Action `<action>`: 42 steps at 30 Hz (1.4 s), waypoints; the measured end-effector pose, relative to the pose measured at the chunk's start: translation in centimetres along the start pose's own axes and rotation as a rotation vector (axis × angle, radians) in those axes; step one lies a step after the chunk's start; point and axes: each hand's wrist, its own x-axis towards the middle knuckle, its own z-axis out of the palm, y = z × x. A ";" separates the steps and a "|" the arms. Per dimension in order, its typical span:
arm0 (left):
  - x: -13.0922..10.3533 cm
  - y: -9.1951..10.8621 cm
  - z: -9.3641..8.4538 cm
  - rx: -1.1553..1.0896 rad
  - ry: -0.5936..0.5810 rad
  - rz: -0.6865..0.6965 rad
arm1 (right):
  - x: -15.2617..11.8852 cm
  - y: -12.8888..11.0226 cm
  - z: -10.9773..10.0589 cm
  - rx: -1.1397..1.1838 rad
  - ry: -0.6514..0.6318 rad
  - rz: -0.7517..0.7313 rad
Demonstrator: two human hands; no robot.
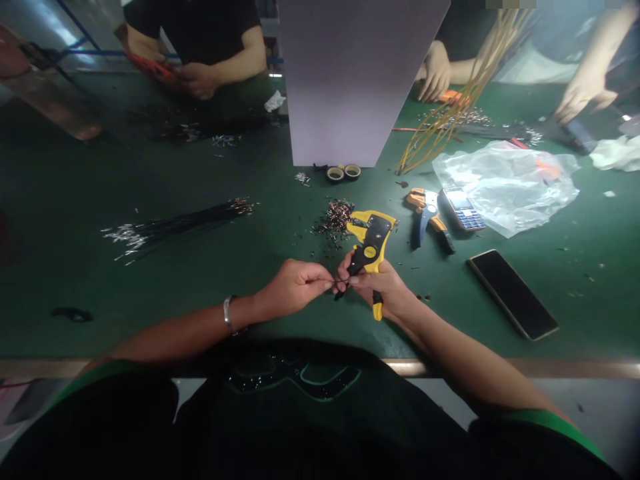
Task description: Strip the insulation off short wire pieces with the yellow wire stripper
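Green table (200, 280): wire stripper (369, 248) head away.

A dim scene is shown, lit from above and beyond the far side. The green table (210, 267) is darkest at the left. Glare is seen on the pale upright panel (350, 73) and the clear plastic bag (505, 183). Straight lines are bent by wide-angle distortion at the edges, and the far corners are softly blurred.
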 end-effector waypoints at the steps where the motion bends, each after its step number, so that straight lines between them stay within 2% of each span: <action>1: 0.1 0.1 -0.1 -0.055 -0.019 -0.053 | 0.0 0.0 0.0 0.002 -0.007 0.000; 4: 0.2 0.2 -0.2 -0.165 -0.054 -0.152 | -0.1 0.0 -0.2 -0.006 -0.007 0.002; 7: 0.3 0.2 -0.2 -0.184 -0.044 -0.187 | 0.0 0.1 -0.3 -0.030 0.006 0.000; 23: 0.3 0.2 0.0 -0.180 -0.064 -0.176 | -0.1 0.3 -0.2 -0.146 0.010 0.002; 29: 0.3 0.3 -0.4 -0.176 -0.047 -0.241 | 0.0 0.3 -0.4 -0.168 0.016 -0.014; 36: 0.6 0.3 -1.3 -0.279 0.051 -0.332 | 0.1 0.6 -0.9 -0.123 -0.006 -0.028; 42: 1.1 -0.1 -2.5 -0.414 0.198 -0.419 | 0.2 1.3 -1.4 -0.062 -0.157 0.036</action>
